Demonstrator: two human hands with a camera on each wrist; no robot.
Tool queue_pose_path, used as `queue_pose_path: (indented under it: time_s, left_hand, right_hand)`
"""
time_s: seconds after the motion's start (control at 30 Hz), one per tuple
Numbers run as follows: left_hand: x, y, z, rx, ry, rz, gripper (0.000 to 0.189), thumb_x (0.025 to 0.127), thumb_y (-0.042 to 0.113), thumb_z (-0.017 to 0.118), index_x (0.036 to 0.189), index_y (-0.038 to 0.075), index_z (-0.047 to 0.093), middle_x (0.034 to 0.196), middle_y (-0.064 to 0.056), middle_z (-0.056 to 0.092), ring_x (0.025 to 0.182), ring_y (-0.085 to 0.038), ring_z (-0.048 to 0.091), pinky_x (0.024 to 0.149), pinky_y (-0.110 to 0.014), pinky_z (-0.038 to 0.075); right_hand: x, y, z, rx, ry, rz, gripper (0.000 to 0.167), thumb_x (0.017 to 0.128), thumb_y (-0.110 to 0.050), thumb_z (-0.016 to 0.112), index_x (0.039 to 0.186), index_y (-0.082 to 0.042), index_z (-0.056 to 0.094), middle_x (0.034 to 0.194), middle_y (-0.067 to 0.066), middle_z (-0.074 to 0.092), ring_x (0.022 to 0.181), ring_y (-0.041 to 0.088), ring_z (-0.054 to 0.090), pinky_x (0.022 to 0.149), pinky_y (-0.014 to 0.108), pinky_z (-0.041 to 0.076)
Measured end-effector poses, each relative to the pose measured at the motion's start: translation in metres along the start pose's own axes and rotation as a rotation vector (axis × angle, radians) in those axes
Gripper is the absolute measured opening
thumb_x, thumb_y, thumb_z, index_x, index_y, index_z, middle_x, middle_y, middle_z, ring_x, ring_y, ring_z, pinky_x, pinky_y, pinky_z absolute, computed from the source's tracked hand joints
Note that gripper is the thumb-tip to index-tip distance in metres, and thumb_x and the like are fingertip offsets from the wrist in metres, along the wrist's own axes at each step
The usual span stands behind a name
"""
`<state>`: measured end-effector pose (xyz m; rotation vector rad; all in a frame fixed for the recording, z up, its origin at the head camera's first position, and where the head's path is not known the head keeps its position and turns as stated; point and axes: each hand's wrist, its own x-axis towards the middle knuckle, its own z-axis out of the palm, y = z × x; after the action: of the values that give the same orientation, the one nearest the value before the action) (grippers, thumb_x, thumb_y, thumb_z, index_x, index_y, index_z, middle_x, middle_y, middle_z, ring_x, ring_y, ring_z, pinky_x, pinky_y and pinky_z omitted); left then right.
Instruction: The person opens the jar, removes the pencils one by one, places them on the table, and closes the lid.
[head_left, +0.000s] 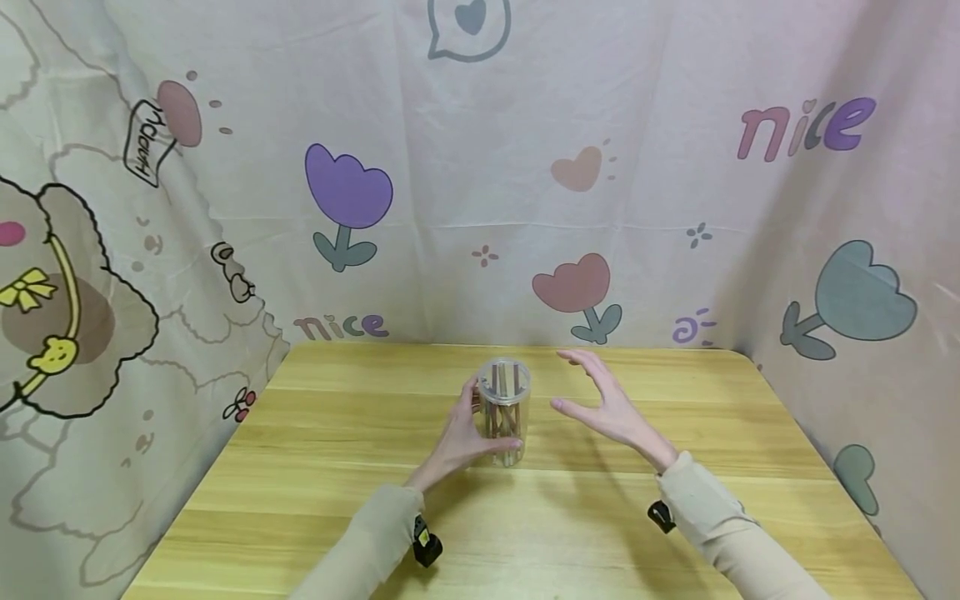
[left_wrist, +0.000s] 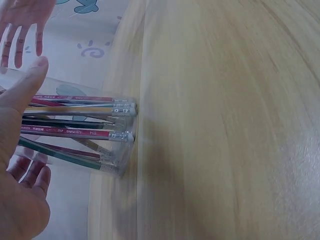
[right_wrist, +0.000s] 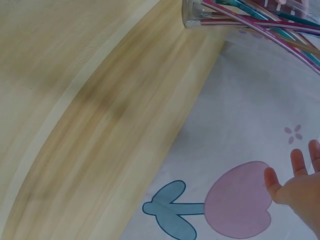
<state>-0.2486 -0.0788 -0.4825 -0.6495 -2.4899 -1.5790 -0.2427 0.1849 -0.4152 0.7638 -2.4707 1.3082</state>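
Observation:
A clear cylindrical jar with a transparent lid stands upright near the middle of the table. Inside it are several pencils in red, green and yellowish tones, their metal-and-eraser ends at the jar's base in the left wrist view. My left hand grips the jar from its left side, thumb across the front and fingers round the back. To the right of the jar, and apart from it, my right hand is raised with fingers spread and nothing in it.
The wooden table reaches back to a hanging cloth printed with flowers and the word "nice". Cloth also rises along both sides. Each wrist carries a small black camera just below the beige sleeve cuff.

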Motion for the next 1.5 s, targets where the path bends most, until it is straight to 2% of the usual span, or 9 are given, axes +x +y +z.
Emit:
queue_pose_path:
  time_s: [0.37, 0.57, 0.8, 0.87, 1.0, 1.13, 1.3, 1.5]
  left_hand:
    - [-0.007, 0.001, -0.009, -0.078, -0.082, -0.009, 0.108, 0.067, 0.022, 0.094, 0.15, -0.002, 0.028, 0.146, -0.02, 0.051, 0.132, -0.035, 0.055, 0.115, -0.055, 0.046]
    - [-0.011, -0.002, -0.017, -0.128, -0.168, 0.03, 0.097, 0.072, 0.013, 0.091, 0.147, -0.004, 0.032, 0.146, -0.023, 0.052, 0.134, -0.04, 0.053, 0.117, -0.053, 0.046]
    - [-0.016, -0.002, -0.027, -0.148, -0.28, 0.054, 0.092, 0.076, 0.013, 0.088, 0.15, 0.002, 0.036, 0.149, -0.021, 0.05, 0.138, -0.041, 0.05, 0.12, -0.056, 0.041]
    - [-0.017, 0.0, -0.028, -0.137, -0.286, 0.05, 0.093, 0.075, 0.014, 0.088, 0.151, 0.003, 0.035, 0.15, -0.021, 0.05, 0.139, -0.041, 0.049, 0.12, -0.057, 0.039]
    - [-0.02, 0.006, -0.026, -0.085, -0.269, -0.028, 0.105, 0.071, 0.026, 0.092, 0.153, 0.004, 0.03, 0.152, -0.019, 0.048, 0.139, -0.038, 0.048, 0.119, -0.058, 0.04]
    - [-0.02, 0.009, -0.019, -0.045, -0.231, -0.086, 0.114, 0.067, 0.032, 0.095, 0.153, 0.001, 0.027, 0.149, -0.02, 0.048, 0.136, -0.036, 0.051, 0.116, -0.059, 0.045]
    - [-0.019, 0.008, -0.015, -0.058, -0.206, -0.075, 0.105, 0.067, 0.026, 0.095, 0.147, -0.002, 0.032, 0.143, -0.02, 0.052, 0.13, -0.035, 0.055, 0.113, -0.055, 0.049]
    - [-0.02, 0.004, -0.019, -0.115, -0.242, -0.024, 0.105, 0.07, 0.02, 0.093, 0.151, 0.002, 0.029, 0.146, -0.019, 0.051, 0.134, -0.037, 0.054, 0.115, -0.053, 0.047]
  right_hand:
    - [0.003, -0.005, 0.002, 0.041, -0.019, -0.047, 0.072, 0.085, -0.018, 0.078, 0.149, -0.017, 0.045, 0.15, 0.008, 0.048, 0.134, 0.028, 0.045, 0.113, 0.054, 0.04]
    - [0.002, -0.01, 0.007, 0.07, -0.037, -0.077, 0.07, 0.085, -0.015, 0.077, 0.148, -0.013, 0.046, 0.148, 0.012, 0.051, 0.133, 0.031, 0.047, 0.112, 0.06, 0.043]
    - [0.002, -0.018, 0.014, 0.113, -0.099, -0.102, 0.064, 0.086, -0.014, 0.078, 0.145, -0.017, 0.052, 0.142, 0.006, 0.059, 0.133, 0.023, 0.053, 0.112, 0.052, 0.047]
    - [0.001, -0.02, 0.015, 0.122, -0.115, -0.101, 0.061, 0.086, -0.015, 0.077, 0.143, -0.016, 0.054, 0.142, 0.005, 0.06, 0.132, 0.02, 0.053, 0.112, 0.05, 0.048]
    - [0.001, -0.024, 0.019, 0.142, -0.139, -0.095, 0.059, 0.086, -0.016, 0.078, 0.141, -0.011, 0.056, 0.144, 0.007, 0.059, 0.133, 0.017, 0.053, 0.112, 0.047, 0.049]
    - [0.003, -0.026, 0.023, 0.168, -0.148, -0.108, 0.06, 0.085, -0.014, 0.079, 0.14, -0.009, 0.056, 0.143, 0.011, 0.059, 0.132, 0.017, 0.054, 0.11, 0.052, 0.049]
    - [0.006, -0.029, 0.029, 0.179, -0.146, -0.098, 0.063, 0.082, -0.015, 0.082, 0.14, -0.009, 0.057, 0.142, 0.009, 0.06, 0.129, 0.017, 0.056, 0.109, 0.049, 0.051]
    - [0.009, -0.032, 0.035, 0.191, -0.15, -0.057, 0.068, 0.078, -0.016, 0.086, 0.139, -0.01, 0.057, 0.142, 0.012, 0.06, 0.126, 0.018, 0.057, 0.109, 0.053, 0.05]
